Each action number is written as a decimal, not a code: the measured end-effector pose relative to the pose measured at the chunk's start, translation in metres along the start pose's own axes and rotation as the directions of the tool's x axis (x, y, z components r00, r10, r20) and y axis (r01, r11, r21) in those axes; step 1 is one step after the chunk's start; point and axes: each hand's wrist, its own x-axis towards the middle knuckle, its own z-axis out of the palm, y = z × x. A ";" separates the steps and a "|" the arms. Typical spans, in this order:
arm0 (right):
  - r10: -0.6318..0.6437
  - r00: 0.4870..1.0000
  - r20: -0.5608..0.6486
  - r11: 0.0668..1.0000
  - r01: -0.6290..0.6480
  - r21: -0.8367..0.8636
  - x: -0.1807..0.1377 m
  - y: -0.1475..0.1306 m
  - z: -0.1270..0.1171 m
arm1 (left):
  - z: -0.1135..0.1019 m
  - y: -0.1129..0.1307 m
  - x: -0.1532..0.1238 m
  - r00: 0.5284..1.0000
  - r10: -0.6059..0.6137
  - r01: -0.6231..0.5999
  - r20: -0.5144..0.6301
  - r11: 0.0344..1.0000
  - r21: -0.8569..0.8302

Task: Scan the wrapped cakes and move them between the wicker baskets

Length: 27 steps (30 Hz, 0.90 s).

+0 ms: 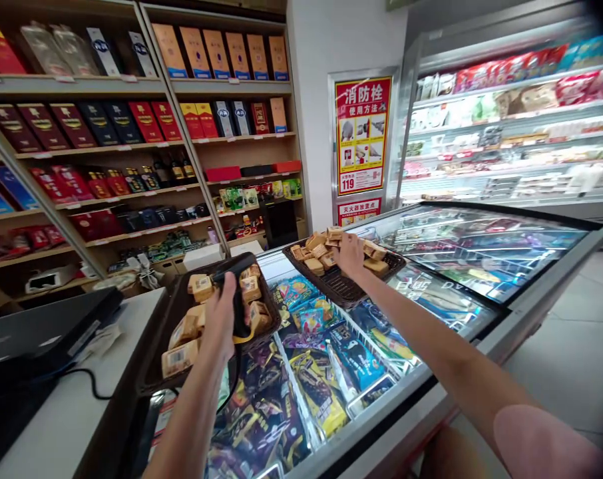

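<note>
My left hand [222,316] is wrapped round the handle of a black barcode scanner [239,303], its head pointing to the upper right. Behind and beside it lies a dark woven basket [154,372] with several tan packaged snacks [180,358]. My right hand [350,256] reaches over a second brown woven basket [349,287]. Its fingers are closed at a small tan package [334,233] near the basket's far rim. More such packages [313,266] lie around it in that basket. My palm and fingers partly hide the contents there.
Both baskets rest on a glass-topped chest freezer [461,246] with bagged ice creams [319,389] inside. At left is a counter [116,372] with a dark device [46,339] and a black cable [94,382]. Shelves of boxes [216,53] and a lit refrigerated display [511,126] stand behind.
</note>
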 end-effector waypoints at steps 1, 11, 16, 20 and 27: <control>0.010 1.000 -0.002 1.000 -0.010 -0.015 0.013 0.020 -0.004 | 0.018 -0.004 0.003 0.997 -0.014 0.015 0.071 1.000 -0.011; -0.161 0.985 0.067 0.983 0.154 0.103 0.053 0.075 0.019 | 0.110 -0.047 0.016 0.929 -0.111 0.084 0.353 0.992 0.091; -0.189 0.977 -0.102 0.956 0.206 0.206 0.031 0.068 0.005 | 0.081 -0.050 0.014 0.935 -0.139 0.129 0.326 0.990 0.053; -0.310 0.943 -0.121 0.828 0.331 0.452 -0.009 0.037 -0.001 | 0.057 -0.048 0.012 0.959 -0.030 0.031 0.281 1.000 -0.002; -0.461 0.877 0.137 0.573 0.176 0.800 -0.070 -0.061 0.006 | 0.012 -0.047 -0.007 0.982 -0.007 -0.014 0.191 0.994 0.111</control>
